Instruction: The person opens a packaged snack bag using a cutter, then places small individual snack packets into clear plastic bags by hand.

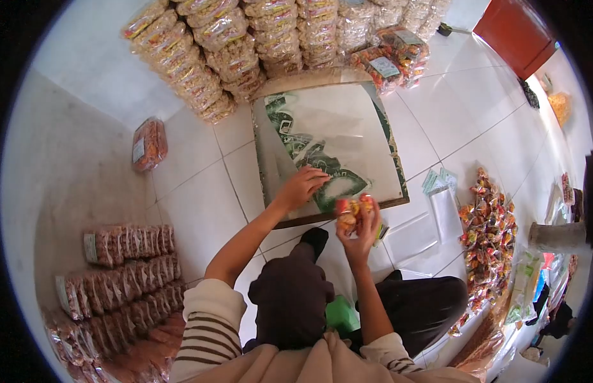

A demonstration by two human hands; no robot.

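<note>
My right hand [361,231] is closed around small clear packets of orange-brown snack with red printing [351,212], just off the near edge of a low board-topped table [386,163]. Over the table's green-patterned part, my left hand [303,186] has its fingers bent and drawn together. They appear to pinch the near end of a clear plastic bag [331,131] lying on the board. The bag's outline is faint, and the exact contact at the fingertips is hard to see.
More snack packets [489,236] lie heaped on the right. Flat clear bags [444,214] and paper labels [439,181] rest beside the table. Tall stacks of bagged snacks [271,32] stand behind it, with filled bags [395,60] at their right. Rows of brown packs [133,246] line the left.
</note>
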